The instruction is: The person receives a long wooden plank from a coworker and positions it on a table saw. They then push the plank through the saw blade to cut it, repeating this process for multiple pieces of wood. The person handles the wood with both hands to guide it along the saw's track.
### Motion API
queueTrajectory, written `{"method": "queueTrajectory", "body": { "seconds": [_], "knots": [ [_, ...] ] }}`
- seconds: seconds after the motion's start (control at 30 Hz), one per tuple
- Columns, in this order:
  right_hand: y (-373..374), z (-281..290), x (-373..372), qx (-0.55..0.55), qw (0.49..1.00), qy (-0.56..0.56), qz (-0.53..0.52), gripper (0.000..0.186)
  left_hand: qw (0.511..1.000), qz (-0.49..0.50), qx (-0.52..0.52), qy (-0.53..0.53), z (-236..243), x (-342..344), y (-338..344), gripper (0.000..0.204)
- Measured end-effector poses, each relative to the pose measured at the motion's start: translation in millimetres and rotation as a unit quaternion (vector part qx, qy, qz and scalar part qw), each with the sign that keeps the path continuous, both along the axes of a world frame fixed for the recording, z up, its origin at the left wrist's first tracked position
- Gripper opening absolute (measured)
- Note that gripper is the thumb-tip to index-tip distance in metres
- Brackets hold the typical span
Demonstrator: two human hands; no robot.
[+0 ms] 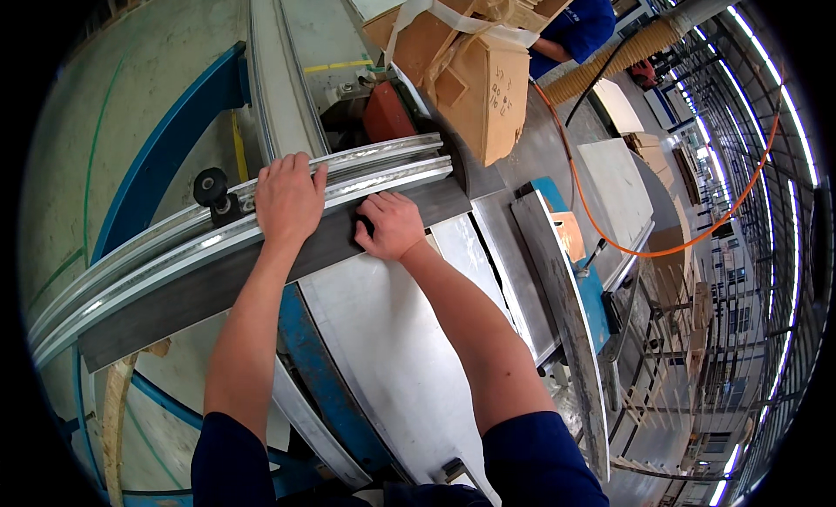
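Note:
My left hand (pixel 290 200) lies over the silvery grooved metal fence (pixel 183 237) of a sliding-table saw, its fingers draped across the rail and its thumb at the side. Close by on the right, my right hand (pixel 394 227) is closed, with curled fingers, on a long dark grey board (pixel 200 308). Something black shows between its thumb and forefinger; I cannot make out whether it is a knob or only shadow. The board runs along the near side of the fence. A black knob (pixel 210 189) stands on the fence, left of my left hand.
Below the board is the pale machine table (pixel 392 341); a blue curved frame (pixel 165 154) stands at left. Brown boards (pixel 483 89) are stacked beyond, near another person's blue sleeve (pixel 579 32). An orange hose (pixel 644 253) loops at right, past a long metal fence (pixel 566 315).

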State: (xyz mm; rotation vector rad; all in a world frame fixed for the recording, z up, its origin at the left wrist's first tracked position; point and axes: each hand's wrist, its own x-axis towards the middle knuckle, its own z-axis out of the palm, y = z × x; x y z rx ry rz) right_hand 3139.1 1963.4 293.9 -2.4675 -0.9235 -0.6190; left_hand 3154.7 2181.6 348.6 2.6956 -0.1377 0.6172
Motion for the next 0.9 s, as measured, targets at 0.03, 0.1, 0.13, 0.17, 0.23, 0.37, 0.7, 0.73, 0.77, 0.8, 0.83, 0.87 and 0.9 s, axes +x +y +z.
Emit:
{"method": "queueTrajectory", "body": {
  "seconds": [0.03,0.1,0.13,0.17,0.23,0.37,0.7,0.73,0.77,0.8,0.83,0.87,0.9],
  "knots": [
    [-2,1,-6,0.000,1.000,0.004,0.001,0.016,1.000,0.003,0.000,0.002,2,-7,-2,0.031],
    [-3,3,-21,0.002,1.000,0.012,0.005,0.017,1.000,0.000,-0.003,0.006,2,-20,-4,0.031],
    [-3,4,-28,0.003,1.000,0.012,0.004,0.017,1.000,-0.001,-0.002,0.008,2,-27,-3,0.031],
    [-3,5,-36,0.004,1.000,0.012,0.004,0.017,1.000,-0.010,-0.014,0.003,2,-35,0,0.032],
    [-7,5,-48,0.002,1.000,0.009,0.003,0.017,0.999,-0.035,-0.039,-0.005,5,-51,0,0.034],
    [-26,6,-71,0.002,1.000,0.003,0.000,0.017,0.930,-0.122,-0.347,-0.025,15,-149,-1,0.026],
    [-32,-3,-113,-0.009,1.000,0.004,0.002,0.017,0.446,0.227,-0.866,0.010,-97,-337,239,0.051],
    [-30,-4,-115,-0.013,1.000,0.006,0.007,0.017,0.435,0.205,-0.877,-0.007,-103,-336,256,0.054],
    [-33,-3,-119,-0.018,1.000,0.009,0.005,0.017,0.431,0.207,-0.878,-0.006,-110,-332,262,0.056],
    [-32,-3,-123,-0.021,1.000,0.021,0.011,0.017,0.429,0.211,-0.878,-0.004,-114,-328,264,0.058],
    [-28,-3,-125,-0.010,0.999,0.028,0.020,0.017,0.427,0.215,-0.878,-0.002,-119,-324,264,0.060],
    [-23,-4,-126,0.002,0.999,0.035,0.029,0.016,0.428,0.214,-0.878,-0.001,-124,-323,262,0.060],
    [-14,-5,-128,0.016,0.998,0.043,0.039,0.016,0.430,0.214,-0.877,0.000,-127,-322,258,0.060]
  ]
}}
